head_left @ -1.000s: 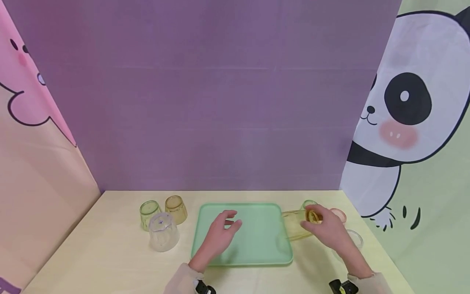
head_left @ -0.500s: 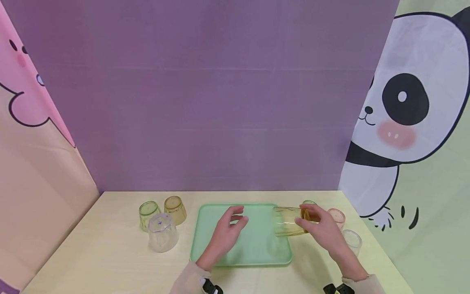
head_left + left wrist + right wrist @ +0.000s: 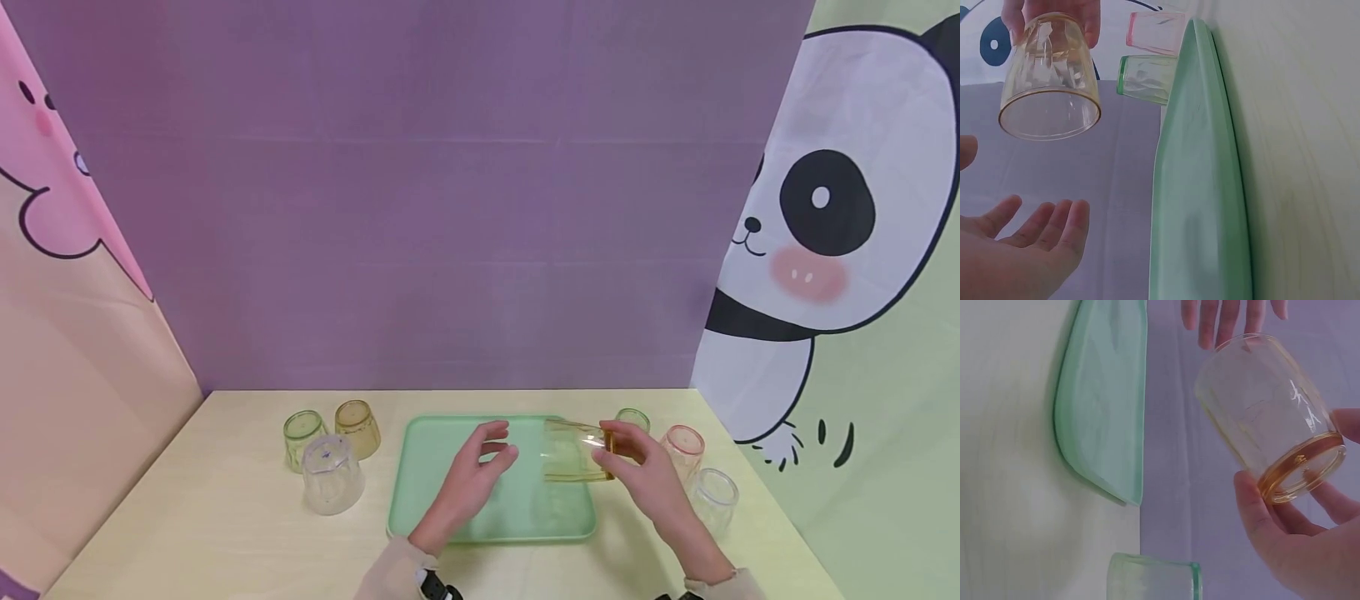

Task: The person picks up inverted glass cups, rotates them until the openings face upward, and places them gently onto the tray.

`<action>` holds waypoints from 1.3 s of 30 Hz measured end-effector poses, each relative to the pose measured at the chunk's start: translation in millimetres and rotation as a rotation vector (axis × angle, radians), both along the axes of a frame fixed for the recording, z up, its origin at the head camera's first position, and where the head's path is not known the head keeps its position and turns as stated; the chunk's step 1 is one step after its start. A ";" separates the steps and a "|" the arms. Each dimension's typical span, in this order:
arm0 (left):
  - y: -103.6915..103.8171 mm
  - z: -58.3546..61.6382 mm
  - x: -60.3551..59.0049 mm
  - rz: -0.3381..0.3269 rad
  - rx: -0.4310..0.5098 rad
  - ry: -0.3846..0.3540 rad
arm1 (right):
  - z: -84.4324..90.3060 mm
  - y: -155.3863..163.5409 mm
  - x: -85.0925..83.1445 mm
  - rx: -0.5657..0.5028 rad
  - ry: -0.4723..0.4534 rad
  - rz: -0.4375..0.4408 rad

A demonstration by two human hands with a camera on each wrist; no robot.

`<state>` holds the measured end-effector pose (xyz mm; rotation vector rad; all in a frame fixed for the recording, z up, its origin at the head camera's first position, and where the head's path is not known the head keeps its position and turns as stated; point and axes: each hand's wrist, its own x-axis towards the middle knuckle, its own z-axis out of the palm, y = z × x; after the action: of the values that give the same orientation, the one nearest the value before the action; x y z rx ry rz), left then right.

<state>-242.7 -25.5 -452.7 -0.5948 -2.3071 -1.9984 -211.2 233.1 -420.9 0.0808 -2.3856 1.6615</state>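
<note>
Amber glass tumbler (image 3: 573, 451) looked light, rigid, slick and breakable, held on its side over the green tray (image 3: 450, 517) by the right hand (image 3: 637, 467) pinching its thick base, left hand (image 3: 468, 483) open nearby.

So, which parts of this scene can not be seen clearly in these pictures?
- Clear cup, head view: the right hand covers part of it.
- Amber cup base, right wrist view: fingers partly cover it.
- Left hand, left wrist view: cut off by the frame edge.
</note>
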 end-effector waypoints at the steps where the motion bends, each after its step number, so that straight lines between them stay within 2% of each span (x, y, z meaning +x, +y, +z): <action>1: 0.5 0.2 0.4 -0.006 0.004 -0.011 | -1.6 -1.1 0.2 -0.013 0.007 0.007; 10: 3.3 -1.9 3.8 -0.095 0.016 -0.051 | -13.2 -11.2 2.7 -0.093 0.039 0.066; 21: -1.6 -2.9 6.0 -0.204 0.054 -0.145 | -20.7 -22.5 3.0 -0.128 0.051 0.103; 28: -6.7 -4.4 7.5 -0.224 0.087 -0.181 | -20.6 -29.3 3.9 -0.128 0.034 0.109; 39: -5.5 -8.8 8.1 -0.189 0.113 -0.146 | -21.5 -32.4 5.6 -0.151 0.019 0.130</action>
<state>-234.6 -31.0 -461.5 -0.7056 -2.2727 -2.3122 -205.6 200.8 -442.4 0.2282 -2.2761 1.8848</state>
